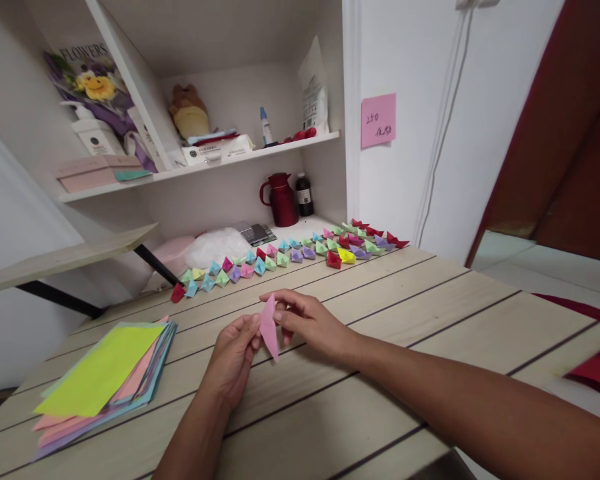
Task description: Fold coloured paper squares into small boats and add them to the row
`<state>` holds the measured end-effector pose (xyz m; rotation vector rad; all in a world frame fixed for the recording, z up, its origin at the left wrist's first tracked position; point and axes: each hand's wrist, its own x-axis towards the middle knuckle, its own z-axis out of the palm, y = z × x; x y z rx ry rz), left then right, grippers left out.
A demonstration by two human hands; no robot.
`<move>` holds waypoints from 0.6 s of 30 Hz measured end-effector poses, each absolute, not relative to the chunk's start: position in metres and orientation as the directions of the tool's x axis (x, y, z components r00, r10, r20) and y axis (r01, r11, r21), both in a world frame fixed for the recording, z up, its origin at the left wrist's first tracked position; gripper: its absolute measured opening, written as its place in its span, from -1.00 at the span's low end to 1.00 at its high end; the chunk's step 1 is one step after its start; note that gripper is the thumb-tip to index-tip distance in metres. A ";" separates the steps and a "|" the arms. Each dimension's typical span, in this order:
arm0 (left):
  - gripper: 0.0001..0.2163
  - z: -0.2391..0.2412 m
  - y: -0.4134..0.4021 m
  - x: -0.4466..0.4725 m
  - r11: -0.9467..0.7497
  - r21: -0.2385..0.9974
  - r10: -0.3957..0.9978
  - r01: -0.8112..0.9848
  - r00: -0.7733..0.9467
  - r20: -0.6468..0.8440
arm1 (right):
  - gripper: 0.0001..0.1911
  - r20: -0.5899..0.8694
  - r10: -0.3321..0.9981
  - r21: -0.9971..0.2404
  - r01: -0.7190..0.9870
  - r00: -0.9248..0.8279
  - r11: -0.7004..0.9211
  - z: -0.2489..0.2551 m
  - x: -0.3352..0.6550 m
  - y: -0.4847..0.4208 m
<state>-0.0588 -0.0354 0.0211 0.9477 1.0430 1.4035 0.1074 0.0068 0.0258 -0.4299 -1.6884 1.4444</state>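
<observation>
Between my two hands is a small piece of folded pink paper (269, 328), held just above the striped wooden table (360, 413). My left hand (235, 353) pinches its left side between thumb and fingers. On the other side, my right hand (313, 325) grips the paper with thumb and curled fingers. The pink paper is long and narrow with pointed ends, like a small boat shape. Beyond my hands stand rows of little folded paper boats in many colours, among them a yellow boat (347, 256) and a red boat (333, 259).
A stack of coloured paper sheets (100, 373), yellow-green on top, lies at the left. Behind the boats are a clear plastic bag (217, 249), a red jug (283, 200) and a dark bottle (304, 195). A raised wooden shelf (70, 257) juts in from the left.
</observation>
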 end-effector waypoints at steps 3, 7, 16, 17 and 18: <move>-0.72 0.021 -0.036 -0.060 -0.019 0.955 0.997 -0.297 -0.071 -0.002 | -0.62 0.375 0.707 -0.926 -0.283 -0.600 0.251 0.026 0.107 0.006; -0.74 0.021 -0.036 -0.061 -0.012 0.953 0.998 -0.303 -0.058 -0.005 | -0.64 0.371 0.696 -0.927 -0.295 -0.615 0.233 0.027 0.107 0.006; -0.76 0.018 -0.033 -0.064 -0.012 0.959 0.999 -0.284 -0.046 -0.002 | -0.66 0.346 0.708 -0.938 -0.241 -0.615 0.249 0.028 0.107 0.006; -0.76 0.017 -0.032 -0.063 -0.018 0.960 0.999 -0.278 -0.049 0.004 | -0.67 0.343 0.725 -0.939 -0.223 -0.597 0.260 0.028 0.107 0.007; -0.76 0.017 -0.032 -0.063 -0.023 0.962 0.999 -0.272 -0.052 0.009 | -0.68 0.341 0.746 -0.940 -0.202 -0.571 0.276 0.028 0.107 0.008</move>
